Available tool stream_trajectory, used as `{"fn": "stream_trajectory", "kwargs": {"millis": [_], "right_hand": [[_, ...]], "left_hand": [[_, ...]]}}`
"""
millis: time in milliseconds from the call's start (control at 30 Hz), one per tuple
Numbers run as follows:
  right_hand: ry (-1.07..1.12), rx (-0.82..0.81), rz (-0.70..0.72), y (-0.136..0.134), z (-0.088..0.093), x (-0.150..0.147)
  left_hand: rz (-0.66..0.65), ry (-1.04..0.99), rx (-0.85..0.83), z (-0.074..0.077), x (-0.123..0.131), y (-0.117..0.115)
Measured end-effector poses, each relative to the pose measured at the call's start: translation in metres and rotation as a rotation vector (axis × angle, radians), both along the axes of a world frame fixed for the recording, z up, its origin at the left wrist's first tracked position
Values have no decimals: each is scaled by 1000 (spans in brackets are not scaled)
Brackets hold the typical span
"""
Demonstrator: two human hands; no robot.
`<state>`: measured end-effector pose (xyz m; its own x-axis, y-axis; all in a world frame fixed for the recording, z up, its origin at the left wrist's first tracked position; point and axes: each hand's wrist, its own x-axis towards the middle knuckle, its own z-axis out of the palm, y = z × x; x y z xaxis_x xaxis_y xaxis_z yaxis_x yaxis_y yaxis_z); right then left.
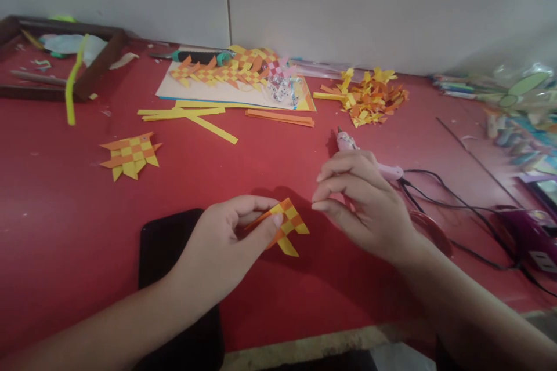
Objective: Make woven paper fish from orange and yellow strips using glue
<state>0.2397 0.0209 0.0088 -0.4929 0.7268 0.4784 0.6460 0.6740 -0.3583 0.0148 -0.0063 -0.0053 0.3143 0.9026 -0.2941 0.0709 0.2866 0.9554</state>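
My left hand (pixel 230 229) pinches a woven paper fish (pixel 289 221) in orange and yellow checks between thumb and fingers, just above the table. Pointed strip ends stick out on its right and lower side; my fingers cover its left part. A short way to the right, my right hand (pixel 363 203) is closed, thumb and index fingertips together; anything between them is too small to make out. Behind that hand lies a pink glue gun (pixel 346 140), partly hidden by the fingers. Another woven paper fish (pixel 133 155), with a small eye, lies flat at the left.
A black phone-like slab (pixel 167 243) lies under my left forearm. Yellow strips (pixel 187 113), orange strips (pixel 279 118) and a paper scrap pile (pixel 376 95) are farther back. Woven fish (pixel 217 73) lie on cardboard. Black cables (pixel 461 200) run right to a purple power block (pixel 528 237).
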Motion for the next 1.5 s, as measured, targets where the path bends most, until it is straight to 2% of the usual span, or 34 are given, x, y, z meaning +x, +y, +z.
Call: {"fn": "stream_trajectory", "kwargs": {"millis": [133,367,500,800,900,1033,1200,1300,1500], "right_hand": [[44,37,42,-8,5,-6],[6,-42,54,-11,2,-13],[39,-66,77,-10,-1,-14],[77,-122,95,-9,-2,-13],[125,-135,121,-10,0,-12],[131,-166,149,-11,2,-10],[133,-210,222,-10,3,-10],[143,-188,238,-8,1,-10],[155,-139,268,-6,-1,-8]], "left_hand": [[-45,-3,5,2,2,1],[-116,23,25,3,5,-1],[-129,-23,13,2,6,-1],[-144,7,31,3,6,-3],[-148,127,155,4,4,-5],[-136,335,473,3,-1,-9],[-81,391,785,-2,-3,-11],[-84,408,874,-5,-3,-11],[-100,407,908,-5,-2,-10]]}}
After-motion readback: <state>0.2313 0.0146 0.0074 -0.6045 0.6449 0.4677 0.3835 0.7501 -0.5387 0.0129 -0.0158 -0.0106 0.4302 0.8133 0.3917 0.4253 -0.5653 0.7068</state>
